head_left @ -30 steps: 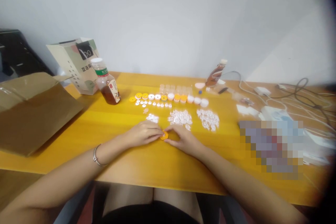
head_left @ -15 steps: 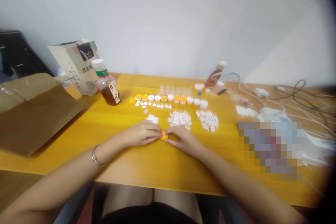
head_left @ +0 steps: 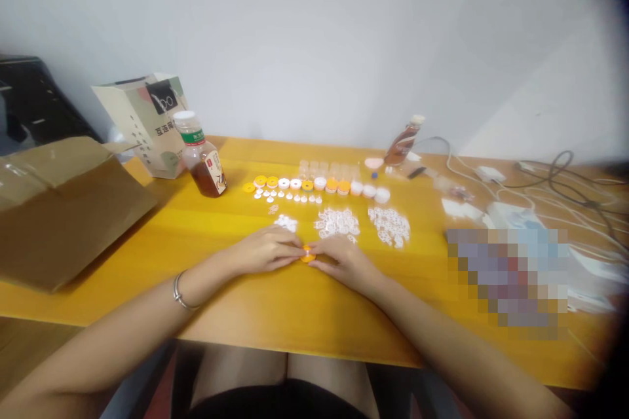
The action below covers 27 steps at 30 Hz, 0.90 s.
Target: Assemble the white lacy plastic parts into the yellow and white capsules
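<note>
We keep both hands low on the tabletop [head_left: 295, 314], meeting over a small orange disc [head_left: 307, 254] that sits between our fingertips near the middle of the front half. The left hand [head_left: 265, 251] pinches the disc from its left edge, and the right hand [head_left: 344, 260] pinches it from the right, fingers curled in and pressed toward each other. Across the last second very little shifts: the hands stay where they were, but the fingertips draw slightly tighter, so that less of the disc shows now than a moment ago. We judge from this that we are squeezing or seating something on the disc rather than carrying it anywhere, though the fingers hide the detail and we cannot tell what, if anything, is being fitted. The disc itself has not travelled; it rests at the same spot, just in front of 3 loose heaps of white bits [head_left: 339, 221]. Behind those runs a row of orange and white discs [head_left: 314, 184], unchanged, with smaller white pieces lined up just before it. A bottle of brown drink [head_left: 200, 156] stands to the left of the row beside a paper bag [head_left: 145, 121], and a cardboard box [head_left: 63, 203] lies at the far left edge. Cables [head_left: 550, 183] trail over the right end.
</note>
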Tool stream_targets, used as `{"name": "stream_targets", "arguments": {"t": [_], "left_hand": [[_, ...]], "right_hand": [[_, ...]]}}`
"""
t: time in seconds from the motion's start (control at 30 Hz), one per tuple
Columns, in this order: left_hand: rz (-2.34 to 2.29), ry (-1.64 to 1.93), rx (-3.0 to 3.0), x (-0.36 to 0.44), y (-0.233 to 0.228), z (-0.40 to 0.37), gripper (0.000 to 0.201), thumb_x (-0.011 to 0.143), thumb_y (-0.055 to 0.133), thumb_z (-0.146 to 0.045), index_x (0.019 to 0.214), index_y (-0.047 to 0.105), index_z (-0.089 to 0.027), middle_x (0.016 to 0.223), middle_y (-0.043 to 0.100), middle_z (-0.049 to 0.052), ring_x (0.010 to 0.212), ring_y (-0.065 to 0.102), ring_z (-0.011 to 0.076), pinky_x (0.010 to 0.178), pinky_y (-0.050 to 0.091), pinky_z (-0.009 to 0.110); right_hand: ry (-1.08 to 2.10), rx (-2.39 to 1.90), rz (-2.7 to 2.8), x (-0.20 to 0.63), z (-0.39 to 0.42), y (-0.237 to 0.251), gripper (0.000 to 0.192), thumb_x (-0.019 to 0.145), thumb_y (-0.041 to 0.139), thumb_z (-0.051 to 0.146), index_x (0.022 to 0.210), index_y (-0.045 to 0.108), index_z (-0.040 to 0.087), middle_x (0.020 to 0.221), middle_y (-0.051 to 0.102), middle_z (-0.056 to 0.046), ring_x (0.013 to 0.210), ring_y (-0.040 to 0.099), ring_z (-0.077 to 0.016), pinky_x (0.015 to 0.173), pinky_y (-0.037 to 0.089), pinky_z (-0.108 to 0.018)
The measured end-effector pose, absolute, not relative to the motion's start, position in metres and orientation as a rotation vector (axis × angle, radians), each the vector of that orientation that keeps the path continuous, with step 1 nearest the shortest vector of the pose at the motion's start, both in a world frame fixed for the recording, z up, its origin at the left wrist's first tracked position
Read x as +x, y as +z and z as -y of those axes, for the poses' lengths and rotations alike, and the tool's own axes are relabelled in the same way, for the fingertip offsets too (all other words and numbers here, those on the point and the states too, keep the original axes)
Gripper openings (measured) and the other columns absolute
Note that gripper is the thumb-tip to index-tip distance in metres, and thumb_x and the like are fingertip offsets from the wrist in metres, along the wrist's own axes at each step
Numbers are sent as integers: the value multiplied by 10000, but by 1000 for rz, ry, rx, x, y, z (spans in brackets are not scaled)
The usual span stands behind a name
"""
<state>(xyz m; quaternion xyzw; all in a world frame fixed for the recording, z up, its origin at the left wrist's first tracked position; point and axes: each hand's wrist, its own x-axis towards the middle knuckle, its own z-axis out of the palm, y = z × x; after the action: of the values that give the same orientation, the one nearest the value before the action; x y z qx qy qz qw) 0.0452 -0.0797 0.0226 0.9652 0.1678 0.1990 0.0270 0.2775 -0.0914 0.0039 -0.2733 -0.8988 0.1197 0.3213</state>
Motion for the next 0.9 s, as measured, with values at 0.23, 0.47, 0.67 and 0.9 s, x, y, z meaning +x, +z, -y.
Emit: {"name": "stream_targets", "arguments": {"t": [0.23,0.47,0.67,0.9], "left_hand": [[-527,588,3008,46,25,84,240,871,468,-232,1060,612,-201,1014,617,77,927,570,169,834,450,325],[-565,536,3050,47,28,87,243,878,450,-246,1047,616,-192,1037,598,82,930,560,174,835,438,335],[-564,525,3074,47,29,88,241,882,436,-230,1038,613,-181,1032,596,84,927,557,172,830,431,326],[-569,514,3107,51,32,94,230,881,433,-230,1002,620,-172,999,612,83,898,564,177,799,430,326]], "right_hand": [[226,-644,2363,276,91,3,56,802,603,239,825,640,203,923,702,-57,829,647,-182,720,482,-323],[189,-650,2383,276,92,5,83,817,579,236,803,644,187,916,685,-66,821,632,-183,732,494,-335],[216,-667,2402,274,95,8,115,835,543,230,799,642,184,939,653,-78,843,616,-181,757,503,-332],[268,-675,2392,274,96,8,94,824,551,214,785,628,177,934,635,-93,853,607,-180,758,509,-311]]}}
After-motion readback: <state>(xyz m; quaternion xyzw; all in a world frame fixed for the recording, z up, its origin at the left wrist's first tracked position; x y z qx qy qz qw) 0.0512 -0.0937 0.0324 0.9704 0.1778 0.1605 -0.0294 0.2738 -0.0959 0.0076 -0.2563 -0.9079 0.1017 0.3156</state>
